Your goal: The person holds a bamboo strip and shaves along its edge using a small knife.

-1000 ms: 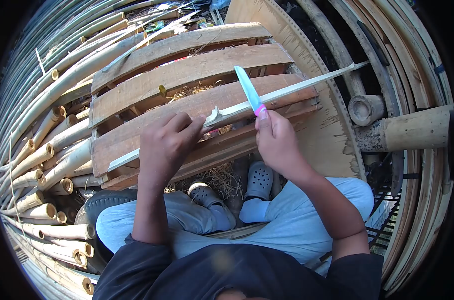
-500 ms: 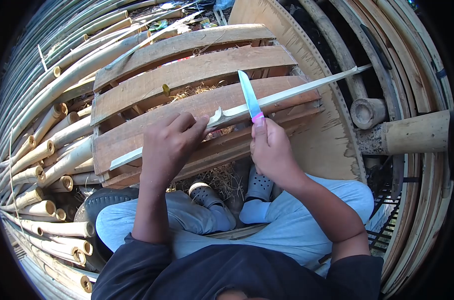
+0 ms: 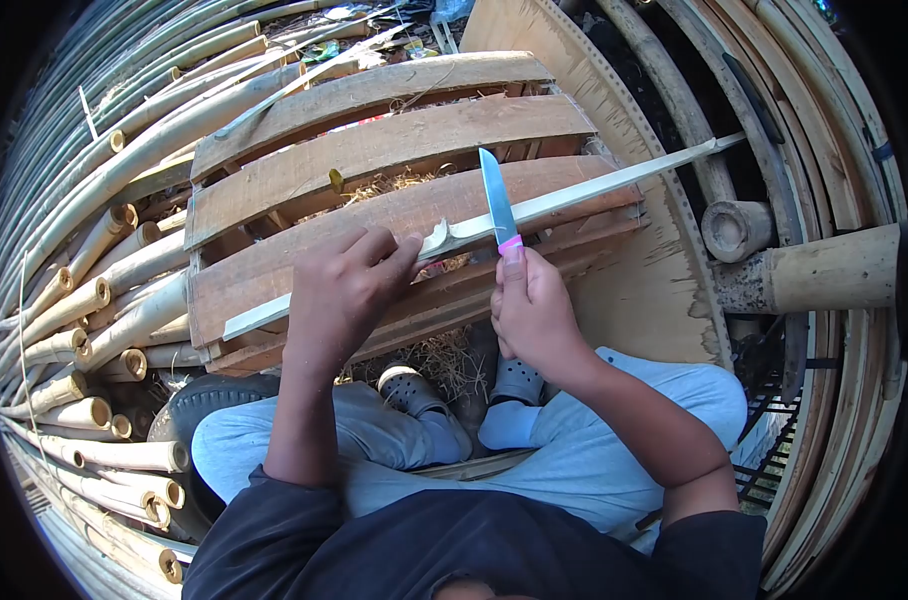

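Note:
A long pale bamboo strip [image 3: 584,196] lies slantwise over the slatted wooden crate [image 3: 384,134], its right end reaching past the crate. My left hand [image 3: 346,285] is closed around the strip left of its middle, where a raised joint shows just beyond the fingertips. In my right hand [image 3: 531,305] is a knife [image 3: 498,195] with a pink handle, mostly hidden by the fingers. Its bluish blade points up and away from me, crossing the strip to the right of the joint. The thumb rests along the handle near the blade.
Stacked bamboo poles [image 3: 124,290] fill the left side. A plywood board [image 3: 664,290] stands beside the crate on the right, with a thick bamboo pole [image 3: 834,265] and long split lengths beyond it. My feet in grey clogs [image 3: 519,380] are below the crate.
My right hand has shifted slightly left and down with the knife. The blade is now a little nearer the joint in the strip. My left hand keeps its grip, nearly still.

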Motion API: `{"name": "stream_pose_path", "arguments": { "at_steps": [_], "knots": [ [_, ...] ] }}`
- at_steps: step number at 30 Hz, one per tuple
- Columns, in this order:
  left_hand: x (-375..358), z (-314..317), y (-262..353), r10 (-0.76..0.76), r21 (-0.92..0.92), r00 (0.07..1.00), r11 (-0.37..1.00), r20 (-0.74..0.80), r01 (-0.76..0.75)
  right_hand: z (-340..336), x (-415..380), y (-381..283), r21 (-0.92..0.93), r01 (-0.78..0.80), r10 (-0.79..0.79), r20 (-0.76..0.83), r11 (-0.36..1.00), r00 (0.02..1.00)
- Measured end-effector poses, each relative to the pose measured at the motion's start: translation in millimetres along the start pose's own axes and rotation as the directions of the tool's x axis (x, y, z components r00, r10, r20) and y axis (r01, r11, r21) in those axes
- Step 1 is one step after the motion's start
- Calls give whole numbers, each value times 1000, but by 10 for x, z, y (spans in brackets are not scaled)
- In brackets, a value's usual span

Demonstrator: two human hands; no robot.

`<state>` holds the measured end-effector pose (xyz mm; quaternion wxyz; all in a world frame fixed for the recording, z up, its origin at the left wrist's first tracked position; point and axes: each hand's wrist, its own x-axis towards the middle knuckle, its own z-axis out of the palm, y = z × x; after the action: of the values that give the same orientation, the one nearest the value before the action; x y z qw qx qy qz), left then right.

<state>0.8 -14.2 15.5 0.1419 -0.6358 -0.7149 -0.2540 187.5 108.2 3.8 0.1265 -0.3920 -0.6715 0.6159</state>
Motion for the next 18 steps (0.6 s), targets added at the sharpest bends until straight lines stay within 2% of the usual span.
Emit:
{"name": "stream_pose_path", "arguments": {
  "at_steps": [1,3,4,5,7,9,11,12,13,14,15,17,18],
  "knots": [
    [-7,-4,11,-8,1,1000,1000,4,8,-55,-17,-120,2,-5,5,-3,1000,1000],
    [7,-1,-1,-3,8,1000,1000,16,3,-246,83,-308,224,36,19,-242,974,970],
    [0,-6,-7,-1,19,1000,1000,27,1,-282,140,-269,159,95,-36,-344,983,938],
    [-9,3,-9,-2,22,1000,1000,26,2,-195,112,-163,159,98,-38,-342,983,939],
    [-27,36,-3,5,-12,1000,1000,18,-5,49,-16,21,-3,76,-75,23,997,997],
    [-15,9,-7,-1,-2,1000,1000,21,1,-37,-16,-122,-35,72,-72,-1,997,997],
    [-14,-1,0,-12,9,1000,1000,23,12,-283,94,-380,230,13,54,-284,973,957],
    [-19,-7,10,-11,9,1000,1000,25,10,-316,123,-387,185,28,36,-338,982,941],
    [-6,-11,6,-8,13,1000,1000,20,7,-234,101,-286,183,33,31,-335,983,942],
    [-10,-4,1,-9,17,1000,1000,17,8,-81,40,-87,64,31,-23,-124,997,992],
    [-22,16,-2,-5,2,1000,1000,17,5,24,3,-60,-53,54,-49,95,997,994],
    [-22,29,0,2,-19,1000,1000,20,-1,-54,-15,-131,-75,58,-52,76,996,996],
    [-7,17,-5,0,-9,1000,1000,20,0,-159,16,-304,49,-13,17,-88,999,996]
  ]
}}
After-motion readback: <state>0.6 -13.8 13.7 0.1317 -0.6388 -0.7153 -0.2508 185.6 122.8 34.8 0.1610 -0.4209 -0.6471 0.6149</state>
